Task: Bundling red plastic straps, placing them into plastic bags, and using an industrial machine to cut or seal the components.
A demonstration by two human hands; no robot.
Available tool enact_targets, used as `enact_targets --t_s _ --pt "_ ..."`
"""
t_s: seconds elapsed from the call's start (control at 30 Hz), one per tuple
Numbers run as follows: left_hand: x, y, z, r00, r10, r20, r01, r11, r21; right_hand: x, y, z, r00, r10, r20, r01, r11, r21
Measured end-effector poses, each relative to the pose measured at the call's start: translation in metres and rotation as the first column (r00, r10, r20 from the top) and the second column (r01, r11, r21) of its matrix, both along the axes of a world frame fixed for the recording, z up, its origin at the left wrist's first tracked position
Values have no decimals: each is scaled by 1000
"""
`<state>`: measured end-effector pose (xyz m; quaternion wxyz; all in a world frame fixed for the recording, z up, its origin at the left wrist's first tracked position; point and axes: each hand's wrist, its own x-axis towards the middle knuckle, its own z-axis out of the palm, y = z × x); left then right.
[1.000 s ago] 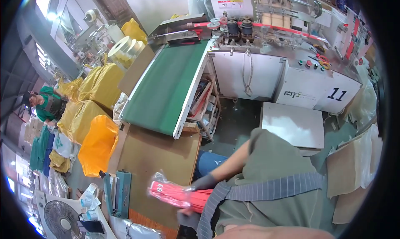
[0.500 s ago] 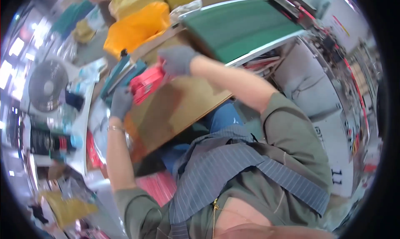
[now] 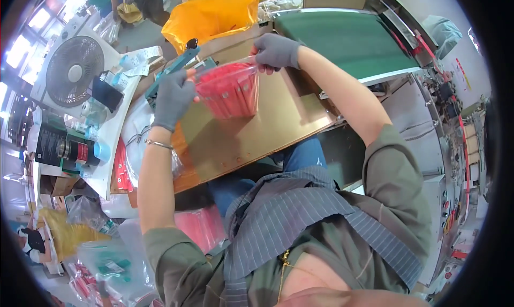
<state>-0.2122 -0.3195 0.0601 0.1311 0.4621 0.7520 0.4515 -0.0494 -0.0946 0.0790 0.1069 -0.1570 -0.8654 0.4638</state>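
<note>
A see-through plastic bag (image 3: 231,95) with red packets inside hangs upright over the brown worktable (image 3: 214,152). My left hand (image 3: 174,97), in a grey glove with bare fingertips, is closed on the bag's upper left corner. At the upper right corner, my right hand (image 3: 277,51), gloved the same way, pinches the edge. The bag's top is stretched between both hands, and the red contents sit below that edge. What exactly the packets hold cannot be made out through the film.
Beyond the table lies a green conveyor belt (image 3: 332,44), with an orange sack (image 3: 211,18) to its left. A teal bar-shaped tool (image 3: 171,71) rests behind my left hand. At left a white side table carries a fan (image 3: 75,70) and a dark flask (image 3: 80,152). Pink bags (image 3: 201,226) lie low by my left arm.
The red packets, earlier tilted between my hands, now hang upright in the see-through bag. The whole view has shifted, and both hands now grip the bag's top corners.
</note>
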Motion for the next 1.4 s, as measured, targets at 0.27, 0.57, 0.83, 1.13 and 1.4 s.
enact_targets --t_s 0.27,0.57,0.83,1.13,1.4 --pt "51 -13 55 961 24 276 -49 995 85 -29 -46 -6 768 458 -447 40 663 748" --pt "-15 -17 -73 908 72 412 -87 996 18 -120 -41 -77 956 194 -222 -19 792 611" --pt "-78 5 -185 391 67 918 -373 923 92 -240 6 -97 896 -345 -280 418 869 266" --pt "-160 -2 -241 593 291 750 -521 850 82 -252 15 -141 984 -165 -67 177 862 475" --pt "-130 -24 -222 332 39 942 -251 967 48 -254 2 -134 979 -203 -24 196 904 381"
